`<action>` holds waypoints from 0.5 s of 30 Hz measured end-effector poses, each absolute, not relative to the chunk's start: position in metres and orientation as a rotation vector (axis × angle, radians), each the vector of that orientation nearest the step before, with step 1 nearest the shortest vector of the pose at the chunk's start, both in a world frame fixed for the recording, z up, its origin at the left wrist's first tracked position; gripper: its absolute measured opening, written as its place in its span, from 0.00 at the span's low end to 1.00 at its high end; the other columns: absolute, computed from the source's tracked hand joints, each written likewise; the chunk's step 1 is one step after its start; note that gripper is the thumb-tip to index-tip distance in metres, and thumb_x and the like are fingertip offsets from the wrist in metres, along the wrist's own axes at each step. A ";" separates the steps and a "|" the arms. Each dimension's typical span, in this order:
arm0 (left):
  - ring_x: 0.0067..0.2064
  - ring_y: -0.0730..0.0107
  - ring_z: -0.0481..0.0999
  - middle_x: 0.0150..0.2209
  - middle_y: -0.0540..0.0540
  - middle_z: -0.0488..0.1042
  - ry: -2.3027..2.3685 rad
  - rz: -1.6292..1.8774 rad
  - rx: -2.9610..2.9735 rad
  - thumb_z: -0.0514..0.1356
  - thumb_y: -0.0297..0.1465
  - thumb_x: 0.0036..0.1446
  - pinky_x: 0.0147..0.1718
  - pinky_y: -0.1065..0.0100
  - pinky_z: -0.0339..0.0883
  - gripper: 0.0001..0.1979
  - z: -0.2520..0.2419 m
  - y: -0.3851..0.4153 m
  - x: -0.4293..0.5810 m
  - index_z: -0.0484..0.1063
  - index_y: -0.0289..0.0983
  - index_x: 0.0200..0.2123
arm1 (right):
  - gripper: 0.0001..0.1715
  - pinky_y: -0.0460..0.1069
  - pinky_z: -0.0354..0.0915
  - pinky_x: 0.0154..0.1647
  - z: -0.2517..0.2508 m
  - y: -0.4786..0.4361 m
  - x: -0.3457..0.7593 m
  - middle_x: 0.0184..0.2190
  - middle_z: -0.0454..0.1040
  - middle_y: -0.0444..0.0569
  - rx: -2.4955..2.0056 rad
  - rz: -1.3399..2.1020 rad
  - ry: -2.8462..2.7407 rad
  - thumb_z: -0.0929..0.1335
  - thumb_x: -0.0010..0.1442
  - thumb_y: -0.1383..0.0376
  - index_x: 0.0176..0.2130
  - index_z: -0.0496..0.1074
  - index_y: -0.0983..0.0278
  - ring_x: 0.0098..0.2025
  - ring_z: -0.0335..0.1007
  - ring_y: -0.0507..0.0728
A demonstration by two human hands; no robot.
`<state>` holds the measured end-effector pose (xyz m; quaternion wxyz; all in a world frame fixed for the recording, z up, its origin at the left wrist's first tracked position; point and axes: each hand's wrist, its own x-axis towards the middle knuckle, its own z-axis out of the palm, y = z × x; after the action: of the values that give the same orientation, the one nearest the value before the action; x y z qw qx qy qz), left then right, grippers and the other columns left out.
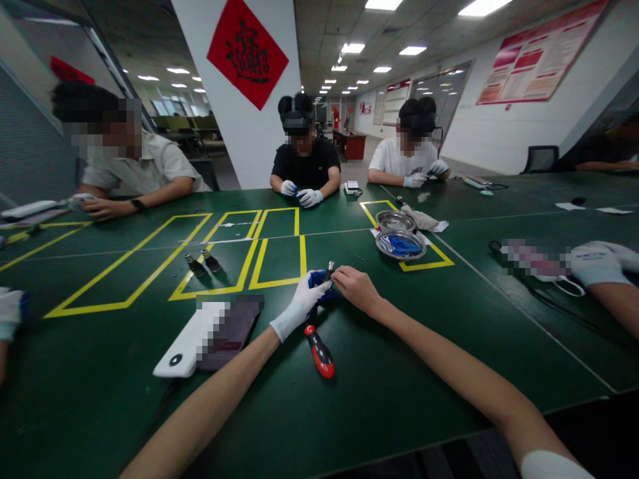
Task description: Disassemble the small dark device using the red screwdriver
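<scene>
My left hand (305, 299), in a white glove with blue on the palm side, is closed around a small dark part with a shiny metal end (329, 267). The metal end points up and away from me. My right hand (355, 286) is bare, its fingers pinched together at that end; whatever lies between the fingertips is too small to make out. Just below my left hand, a screwdriver with a black and red handle (320, 352) lies on the table. Two similar dark parts with metal ends (203, 263) stand farther left.
A white device and dark phone (192, 339) lie left of my forearm. Two metal bowls (419, 254) sit ahead right, the nearer holding blue cloth (399, 245). Yellow tape marks the green table (424, 412). Several co-workers sit around it; a gloved hand (599, 263) rests at right.
</scene>
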<state>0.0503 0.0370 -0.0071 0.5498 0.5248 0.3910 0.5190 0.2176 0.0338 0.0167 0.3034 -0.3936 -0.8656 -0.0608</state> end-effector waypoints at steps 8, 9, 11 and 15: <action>0.42 0.64 0.75 0.41 0.43 0.74 0.935 1.216 1.258 0.66 0.32 0.45 0.48 0.57 0.66 0.19 -0.008 0.037 0.051 0.68 0.35 0.41 | 0.06 0.50 0.66 0.42 0.017 0.031 0.216 0.38 0.72 0.50 -1.033 0.097 -2.104 0.65 0.62 0.68 0.38 0.73 0.63 0.39 0.69 0.55; 0.42 0.64 0.75 0.41 0.43 0.74 0.931 1.215 1.262 0.66 0.32 0.44 0.48 0.57 0.66 0.19 -0.008 0.037 0.051 0.68 0.35 0.41 | 0.06 0.50 0.67 0.41 0.018 0.031 0.216 0.38 0.72 0.50 -1.024 0.145 -2.079 0.65 0.61 0.68 0.38 0.73 0.63 0.38 0.69 0.55; 0.42 0.64 0.75 0.42 0.43 0.74 0.914 1.215 1.262 0.66 0.32 0.44 0.48 0.57 0.66 0.21 -0.008 0.038 0.051 0.68 0.35 0.42 | 0.05 0.49 0.67 0.39 0.020 0.033 0.216 0.36 0.72 0.49 -1.002 0.240 -2.028 0.66 0.60 0.67 0.36 0.73 0.63 0.37 0.70 0.54; 0.43 0.64 0.74 0.43 0.42 0.74 0.883 1.217 1.265 0.67 0.33 0.44 0.48 0.57 0.66 0.23 -0.009 0.038 0.050 0.67 0.35 0.44 | 0.04 0.46 0.67 0.33 0.022 0.037 0.217 0.34 0.71 0.48 -0.982 0.349 -2.005 0.66 0.60 0.67 0.35 0.72 0.64 0.36 0.69 0.54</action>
<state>0.0499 0.0377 -0.0093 0.5551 0.5355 0.3740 0.5151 0.2165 0.0368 0.0216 0.4266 -0.3931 -0.8025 0.1395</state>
